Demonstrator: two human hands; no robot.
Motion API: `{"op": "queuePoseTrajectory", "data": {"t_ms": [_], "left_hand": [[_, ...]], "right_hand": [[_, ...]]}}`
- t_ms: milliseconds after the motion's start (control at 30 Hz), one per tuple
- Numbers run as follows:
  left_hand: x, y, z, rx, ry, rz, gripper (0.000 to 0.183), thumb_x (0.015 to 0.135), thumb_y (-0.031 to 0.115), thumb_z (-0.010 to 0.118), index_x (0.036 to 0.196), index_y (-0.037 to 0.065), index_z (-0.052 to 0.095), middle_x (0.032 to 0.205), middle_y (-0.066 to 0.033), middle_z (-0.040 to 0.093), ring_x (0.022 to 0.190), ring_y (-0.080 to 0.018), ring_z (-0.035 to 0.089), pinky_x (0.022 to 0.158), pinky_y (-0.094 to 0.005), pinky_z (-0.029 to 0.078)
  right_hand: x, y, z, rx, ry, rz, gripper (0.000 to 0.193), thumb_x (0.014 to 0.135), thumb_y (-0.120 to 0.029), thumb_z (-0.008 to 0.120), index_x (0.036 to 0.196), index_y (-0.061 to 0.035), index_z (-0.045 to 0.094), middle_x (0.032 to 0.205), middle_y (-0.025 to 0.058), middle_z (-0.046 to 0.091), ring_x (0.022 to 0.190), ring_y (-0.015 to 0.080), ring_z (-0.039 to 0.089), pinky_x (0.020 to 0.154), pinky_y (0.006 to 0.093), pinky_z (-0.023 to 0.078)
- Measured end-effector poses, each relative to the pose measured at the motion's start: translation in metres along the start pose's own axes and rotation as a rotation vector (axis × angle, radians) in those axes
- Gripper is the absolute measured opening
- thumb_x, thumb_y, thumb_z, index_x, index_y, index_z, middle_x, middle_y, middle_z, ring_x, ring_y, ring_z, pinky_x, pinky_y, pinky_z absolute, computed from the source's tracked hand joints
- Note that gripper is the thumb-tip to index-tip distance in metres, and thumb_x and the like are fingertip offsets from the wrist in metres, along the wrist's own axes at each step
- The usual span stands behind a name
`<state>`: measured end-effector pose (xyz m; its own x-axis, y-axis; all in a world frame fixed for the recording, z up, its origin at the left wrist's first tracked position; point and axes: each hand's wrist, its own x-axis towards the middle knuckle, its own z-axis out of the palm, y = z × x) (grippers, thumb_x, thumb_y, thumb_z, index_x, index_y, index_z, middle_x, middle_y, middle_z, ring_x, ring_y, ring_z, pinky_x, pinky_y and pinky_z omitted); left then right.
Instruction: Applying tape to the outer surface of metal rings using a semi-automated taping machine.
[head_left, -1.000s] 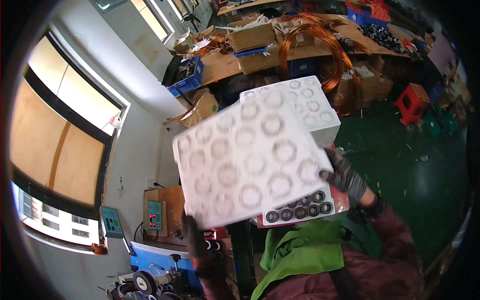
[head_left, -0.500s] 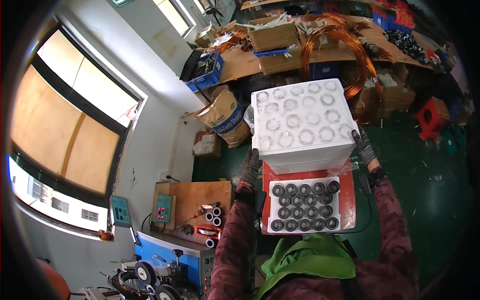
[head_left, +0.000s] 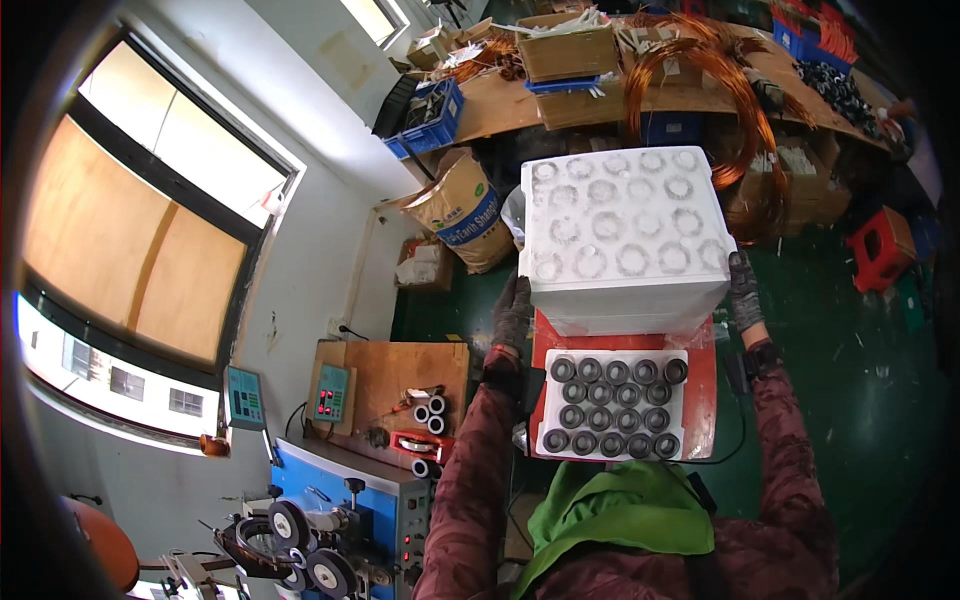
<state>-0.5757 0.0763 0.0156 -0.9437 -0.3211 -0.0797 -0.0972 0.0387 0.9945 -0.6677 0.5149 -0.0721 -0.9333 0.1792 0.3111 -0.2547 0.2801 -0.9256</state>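
Observation:
A stack of white foam trays (head_left: 630,305) stands in front of me at the far part of a red stool (head_left: 697,400). Ring-shaped marks cover its top. My left hand (head_left: 513,312), in a dark grey glove, presses along the stack's left side near its front corner. On the opposite side my right hand (head_left: 743,290), gloved alike, holds the right front corner, fingers pointing up. Between my forearms, nearer to me, another white foam tray (head_left: 548,400) carries rows of black rings (head_left: 627,394).
To the left, a wooden bench (head_left: 385,365) holds several rings and a red tool (head_left: 415,443). Nearer stands a blue machine (head_left: 375,500) with rollers. A printed sack (head_left: 462,215) sits beyond the bench. Copper wire coils (head_left: 735,90) hang off the back table.
The whole view has shifted slightly. Both hands stay at the stack's sides; the right hand's fingers now lie more along its side than over the top edge.

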Motion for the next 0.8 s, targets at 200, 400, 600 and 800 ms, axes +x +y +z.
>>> {"op": "queuePoseTrajectory", "data": {"t_ms": [200,400,600,800], "left_hand": [[0.007,-0.009,-0.010,-0.097,0.073,-0.079,0.049,0.082,0.041,0.055,0.123,0.015,0.046,0.109,0.0017,0.050,0.092,-0.0115,0.046,0.071,-0.0303,0.042],[-0.001,0.001,0.003,-0.116,0.065,-0.010,0.047,0.083,0.039,0.056,0.121,0.013,0.048,0.106,0.0022,0.051,0.087,-0.0094,0.047,0.070,-0.0264,0.041],[0.012,-0.024,-0.013,0.085,0.174,0.167,0.045,0.084,0.037,0.055,0.116,0.005,0.051,0.089,0.0026,0.055,0.074,-0.0072,0.046,0.065,-0.0217,0.039],[0.014,-0.035,-0.012,0.130,0.137,0.145,0.044,0.085,0.040,0.052,0.114,0.008,0.053,0.091,0.0010,0.055,0.074,-0.0081,0.047,0.065,-0.0230,0.039]], "right_hand": [[-0.010,-0.053,0.017,0.057,0.001,0.055,0.058,0.084,-0.045,0.049,0.123,-0.0025,0.042,0.118,0.0158,0.047,0.107,0.0258,0.045,0.092,0.0335,0.034],[-0.016,-0.061,0.011,-0.135,0.027,0.075,0.056,0.085,-0.045,0.047,0.121,-0.0021,0.044,0.113,0.0167,0.050,0.102,0.0249,0.047,0.089,0.0348,0.036],[-0.026,-0.081,0.020,-0.012,0.011,0.049,0.055,0.084,-0.043,0.050,0.121,-0.0024,0.044,0.110,0.0148,0.052,0.098,0.0233,0.048,0.086,0.0345,0.037],[-0.027,-0.088,0.021,0.105,0.065,0.171,0.058,0.082,-0.045,0.053,0.119,-0.0016,0.045,0.110,0.0114,0.052,0.096,0.0201,0.048,0.086,0.0343,0.037]]}}
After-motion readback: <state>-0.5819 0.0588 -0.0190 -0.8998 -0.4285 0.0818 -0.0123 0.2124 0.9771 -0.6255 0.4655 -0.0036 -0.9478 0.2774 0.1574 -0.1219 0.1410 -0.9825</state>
